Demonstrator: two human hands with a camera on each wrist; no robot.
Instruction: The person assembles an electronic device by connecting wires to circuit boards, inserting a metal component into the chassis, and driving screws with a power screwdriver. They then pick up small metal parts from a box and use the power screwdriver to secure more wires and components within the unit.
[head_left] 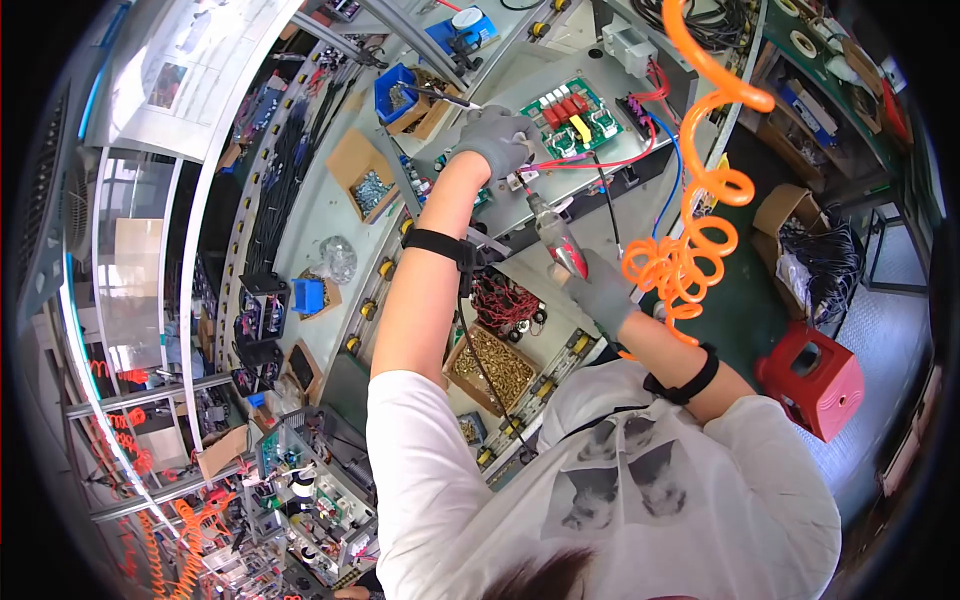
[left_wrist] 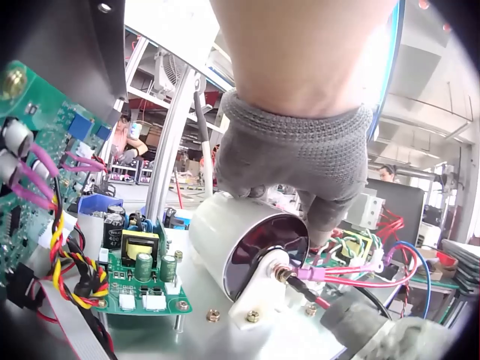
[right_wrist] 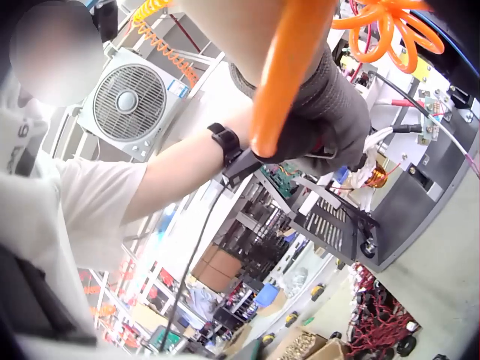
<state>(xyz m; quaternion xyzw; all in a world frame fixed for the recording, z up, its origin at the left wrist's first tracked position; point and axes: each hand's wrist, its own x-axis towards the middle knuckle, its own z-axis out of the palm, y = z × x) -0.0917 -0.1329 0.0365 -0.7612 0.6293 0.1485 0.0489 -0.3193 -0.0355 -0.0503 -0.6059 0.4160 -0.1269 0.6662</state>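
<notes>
In a grey glove, my left hand (head_left: 497, 140) spans the far side of a large white cylinder (left_wrist: 214, 240), its fingers bent down around it and partly hidden. The cylinder has a dark end face and a white bracket (left_wrist: 255, 300). My gloved right hand (head_left: 600, 290) grips a grey and red power screwdriver (head_left: 556, 238). Its bit (left_wrist: 304, 289) points at the brass terminal (left_wrist: 280, 273) on the cylinder's end, right beside it. Pink-sleeved wires (left_wrist: 322, 273) run from that terminal. In the right wrist view, an orange air hose (right_wrist: 281, 82) passes in front of the right hand.
A green circuit board (head_left: 570, 118) with red parts sits on the metal chassis, beyond the left hand. Coiled orange hose (head_left: 690, 250) hangs at the right. Boxes of brass fasteners (head_left: 490, 368) and screws (head_left: 370, 192) stand nearby. A red stool (head_left: 812, 380) is on the floor.
</notes>
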